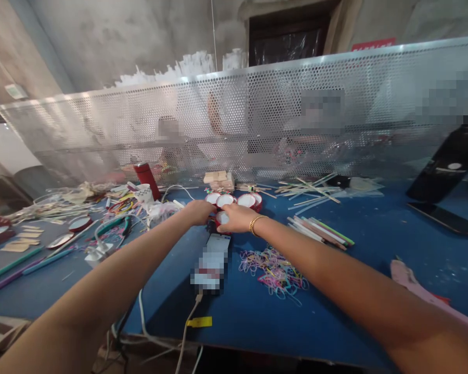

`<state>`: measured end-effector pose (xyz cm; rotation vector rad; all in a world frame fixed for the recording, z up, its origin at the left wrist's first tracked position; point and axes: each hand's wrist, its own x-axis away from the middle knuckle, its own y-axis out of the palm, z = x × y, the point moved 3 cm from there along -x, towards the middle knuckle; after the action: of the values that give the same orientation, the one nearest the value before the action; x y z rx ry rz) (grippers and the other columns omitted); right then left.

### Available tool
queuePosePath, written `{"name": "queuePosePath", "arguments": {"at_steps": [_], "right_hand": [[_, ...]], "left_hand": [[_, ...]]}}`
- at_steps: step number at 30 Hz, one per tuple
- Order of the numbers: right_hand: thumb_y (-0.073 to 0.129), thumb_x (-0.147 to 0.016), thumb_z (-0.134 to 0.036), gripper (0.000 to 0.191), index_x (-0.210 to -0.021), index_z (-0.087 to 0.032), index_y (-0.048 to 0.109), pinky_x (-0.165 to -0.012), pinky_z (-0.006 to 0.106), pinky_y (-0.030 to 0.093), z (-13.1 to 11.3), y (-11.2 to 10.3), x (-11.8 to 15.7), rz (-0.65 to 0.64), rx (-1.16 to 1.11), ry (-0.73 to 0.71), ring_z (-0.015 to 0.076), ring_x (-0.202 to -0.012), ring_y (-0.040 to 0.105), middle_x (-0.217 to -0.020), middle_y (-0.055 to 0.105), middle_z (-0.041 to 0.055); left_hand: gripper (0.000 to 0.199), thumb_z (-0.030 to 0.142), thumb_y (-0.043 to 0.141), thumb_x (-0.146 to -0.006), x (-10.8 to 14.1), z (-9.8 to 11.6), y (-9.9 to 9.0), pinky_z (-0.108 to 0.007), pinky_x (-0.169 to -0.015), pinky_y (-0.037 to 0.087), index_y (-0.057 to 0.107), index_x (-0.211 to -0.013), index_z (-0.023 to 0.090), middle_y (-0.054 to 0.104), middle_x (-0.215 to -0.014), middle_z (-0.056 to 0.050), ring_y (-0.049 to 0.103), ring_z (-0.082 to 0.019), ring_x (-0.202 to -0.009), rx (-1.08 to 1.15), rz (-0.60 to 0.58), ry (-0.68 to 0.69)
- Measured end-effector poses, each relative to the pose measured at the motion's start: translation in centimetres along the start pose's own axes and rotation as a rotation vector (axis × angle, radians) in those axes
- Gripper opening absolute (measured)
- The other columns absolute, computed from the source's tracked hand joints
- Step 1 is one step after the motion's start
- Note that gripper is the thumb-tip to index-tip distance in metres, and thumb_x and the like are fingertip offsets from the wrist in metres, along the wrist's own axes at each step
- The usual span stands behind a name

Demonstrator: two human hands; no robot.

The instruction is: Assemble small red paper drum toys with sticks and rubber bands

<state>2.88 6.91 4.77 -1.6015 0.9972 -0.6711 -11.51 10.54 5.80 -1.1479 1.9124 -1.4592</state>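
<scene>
Both my hands reach forward to a cluster of round red pieces with white tops, whose exact kind I cannot make out. My right hand (239,218), with a gold bracelet on the wrist, has its fingers curled round one round red piece (222,218) in front. Close on its left is my left hand (200,212), fingers bent in at the cluster's edge; their tips and anything in them are hidden. More round red pieces (246,200) sit just behind my right hand. Below the hands a phone (211,262) lies plugged into a white cable.
Colourful rubber bands (276,270) lie in a pile near my right forearm, with a bundle of sticks (322,231) beyond. A red bottle (147,180), pliers (120,228) and a charger (99,253) occupy the left. A perforated metal screen (203,114) borders the blue table (359,291).
</scene>
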Motion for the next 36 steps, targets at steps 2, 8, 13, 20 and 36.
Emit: {"name": "queuePosePath", "arguments": {"at_steps": [2, 8, 13, 20, 36], "right_hand": [[0.063, -0.075, -0.056, 0.065, -0.122, -0.012, 0.056, -0.085, 0.035, 0.047, -0.1, -0.1, -0.1, -0.015, 0.03, 0.002, 0.0317, -0.114, 0.059, -0.13, 0.059, 0.0184], [0.062, -0.076, -0.056, 0.059, -0.114, -0.012, 0.061, -0.081, 0.036, 0.049, -0.7, -0.6, -0.4, -0.018, 0.103, -0.017, 0.0332, -0.109, 0.062, -0.123, 0.063, 0.0196], [0.067, -0.074, -0.056, 0.068, -0.124, -0.01, 0.054, -0.089, 0.039, 0.049, -1.1, -0.1, -0.6, 0.004, 0.109, 0.029, 0.0343, -0.114, 0.059, -0.128, 0.059, 0.0213], [0.073, -0.07, -0.054, 0.079, -0.132, -0.012, 0.047, -0.092, 0.042, 0.047, -0.4, 1.1, -0.5, 0.011, 0.073, 0.057, 0.0359, -0.117, 0.057, -0.133, 0.053, 0.0228], [0.085, -0.059, -0.035, 0.08, -0.131, -0.024, 0.054, -0.095, 0.035, 0.046, 3.9, -6.7, 3.6, -0.113, -0.842, -0.214, 0.0257, -0.115, 0.055, -0.13, 0.06, 0.0067]], "left_hand": [[0.035, 0.023, 0.061, -0.077, -0.7, -0.3, 0.6, -0.034, -0.084, 0.05, 0.069, -0.111, 0.021, 0.071, -0.111, -0.013, 0.066, -0.028, -0.101, 0.002, -0.036, 0.011], [0.028, 0.025, 0.06, -0.079, -1.7, -0.8, 2.2, -0.032, -0.088, 0.049, 0.072, -0.103, 0.019, 0.072, -0.11, -0.012, 0.066, -0.026, -0.103, 0.061, -0.003, 0.12], [0.029, 0.025, 0.061, -0.078, -1.8, -0.9, 2.4, -0.031, -0.087, 0.05, 0.071, -0.106, 0.02, 0.07, -0.115, -0.012, 0.066, -0.026, -0.104, 0.094, 0.013, 0.15], [0.02, 0.022, 0.061, -0.077, -2.0, -1.2, 2.2, -0.029, -0.077, 0.051, 0.073, -0.093, 0.017, 0.075, -0.095, -0.012, 0.07, -0.025, -0.089, 0.077, -0.064, 0.122], [0.022, 0.02, 0.051, -0.077, -3.0, -0.6, -8.2, -0.023, -0.06, 0.038, 0.071, -0.086, 0.018, 0.071, -0.074, -0.002, 0.056, -0.013, -0.062, 0.213, -0.13, 0.229]]}}
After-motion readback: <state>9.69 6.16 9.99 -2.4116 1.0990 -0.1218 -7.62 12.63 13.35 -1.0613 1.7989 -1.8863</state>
